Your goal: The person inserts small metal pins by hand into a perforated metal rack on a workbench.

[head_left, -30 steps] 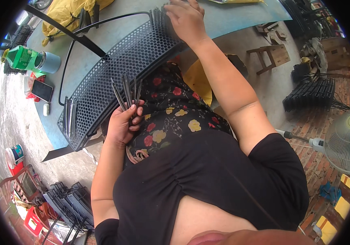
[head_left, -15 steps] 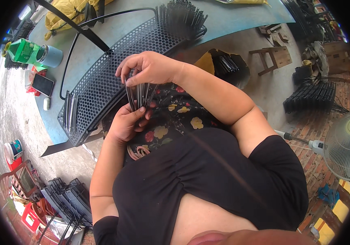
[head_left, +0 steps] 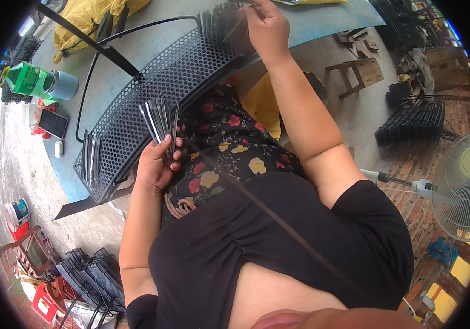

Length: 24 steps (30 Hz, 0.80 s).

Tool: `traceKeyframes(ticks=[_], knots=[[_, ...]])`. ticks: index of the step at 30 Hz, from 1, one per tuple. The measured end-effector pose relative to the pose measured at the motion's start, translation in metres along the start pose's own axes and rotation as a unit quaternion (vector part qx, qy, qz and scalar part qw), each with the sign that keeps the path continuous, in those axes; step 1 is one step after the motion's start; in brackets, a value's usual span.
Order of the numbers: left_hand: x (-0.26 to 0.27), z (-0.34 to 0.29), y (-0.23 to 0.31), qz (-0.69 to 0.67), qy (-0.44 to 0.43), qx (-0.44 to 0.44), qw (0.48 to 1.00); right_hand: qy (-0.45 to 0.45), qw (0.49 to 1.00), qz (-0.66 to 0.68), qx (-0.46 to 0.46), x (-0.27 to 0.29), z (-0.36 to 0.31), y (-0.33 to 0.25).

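My left hand [head_left: 157, 164], at the near edge of a black perforated metal rack [head_left: 164, 82], is closed round the lower ends of a fanned bundle of thin metal strips [head_left: 161, 120]. Farther off, my right hand [head_left: 269, 27] is at the rack's far right end, beside a dense upright cluster of thin dark strips [head_left: 218, 27]. Its fingers are curled at the cluster, and whatever they pinch is too blurred to make out. A few more thin strips [head_left: 91, 162] lie at the rack's left end.
Left of the rack are a phone [head_left: 53, 123], a small white case [head_left: 59, 148], a blue-grey cup [head_left: 62, 85] and a green package [head_left: 24, 79]. A wooden stool [head_left: 358, 74], stacked black metal parts [head_left: 410, 123] and a fan [head_left: 458, 183] stand to the right.
My right hand has left the bundle in my left hand and swung up and right to the cluster of strips. The left hand has shifted slightly left and keeps its hold.
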<state>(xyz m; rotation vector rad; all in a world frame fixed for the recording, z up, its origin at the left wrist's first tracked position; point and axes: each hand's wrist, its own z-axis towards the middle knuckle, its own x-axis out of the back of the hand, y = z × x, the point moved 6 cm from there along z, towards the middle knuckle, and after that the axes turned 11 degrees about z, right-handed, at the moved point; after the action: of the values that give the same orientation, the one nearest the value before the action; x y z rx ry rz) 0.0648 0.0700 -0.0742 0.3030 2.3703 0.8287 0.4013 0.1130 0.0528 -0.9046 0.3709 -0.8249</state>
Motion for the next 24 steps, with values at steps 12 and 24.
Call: traceKeyframes(ticks=[12,24], knots=[[-0.001,0.001,0.004,-0.006,0.007,-0.04,0.999,-0.048,0.97,-0.134,0.196,-0.007,-0.004,0.002],[-0.027,0.0,0.006,0.039,-0.064,-0.097,0.992,-0.305,0.761,0.402,-0.409,-0.078,-0.144,-0.01]])
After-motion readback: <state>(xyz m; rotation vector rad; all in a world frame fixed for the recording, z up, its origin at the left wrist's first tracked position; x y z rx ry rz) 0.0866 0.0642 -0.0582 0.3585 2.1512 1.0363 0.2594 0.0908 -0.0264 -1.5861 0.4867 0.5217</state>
